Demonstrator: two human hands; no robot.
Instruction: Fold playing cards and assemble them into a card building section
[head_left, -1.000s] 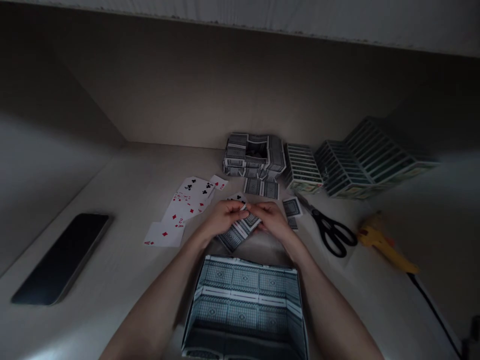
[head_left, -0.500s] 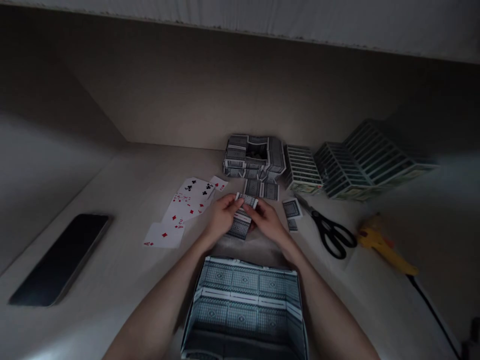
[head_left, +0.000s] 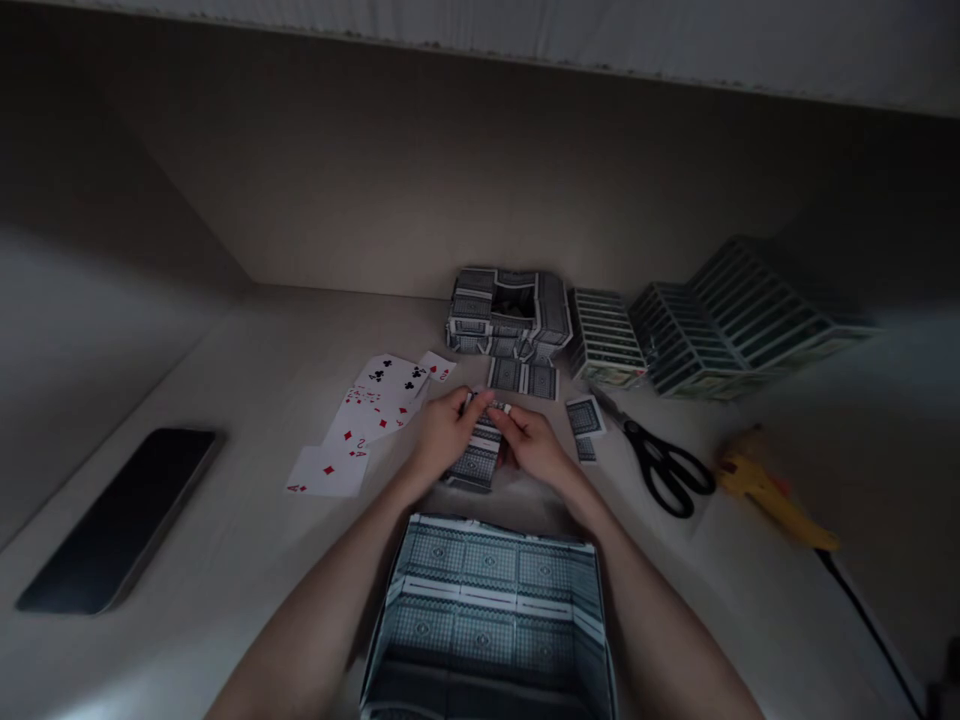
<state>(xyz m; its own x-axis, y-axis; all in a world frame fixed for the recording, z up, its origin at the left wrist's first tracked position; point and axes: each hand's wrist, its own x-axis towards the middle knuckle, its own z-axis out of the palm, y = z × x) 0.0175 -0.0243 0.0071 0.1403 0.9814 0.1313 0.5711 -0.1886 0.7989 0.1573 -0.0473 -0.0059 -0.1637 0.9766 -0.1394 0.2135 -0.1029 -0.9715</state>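
Observation:
My left hand (head_left: 442,432) and my right hand (head_left: 534,443) meet over the middle of the desk, both pinching a folded strip of patterned playing cards (head_left: 477,461). The fingers of both hands are closed on its upper end; the strip hangs down toward me between the wrists. Just in front of me stands a large box made of card backs (head_left: 487,610), between my forearms. Face-up cards (head_left: 373,410) with red diamonds and black clubs lie fanned to the left of my left hand.
A black phone (head_left: 124,515) lies at the left. At the back stand a small card box (head_left: 510,310) and ribbed card structures (head_left: 705,330). Black scissors (head_left: 660,462) and a yellow glue gun (head_left: 772,490) lie at the right, with small card pieces (head_left: 583,418) nearby.
The card strip has been turned from lying slantwise to hanging nearly straight toward me. Both hands moved slightly farther from me and closer together on its top end.

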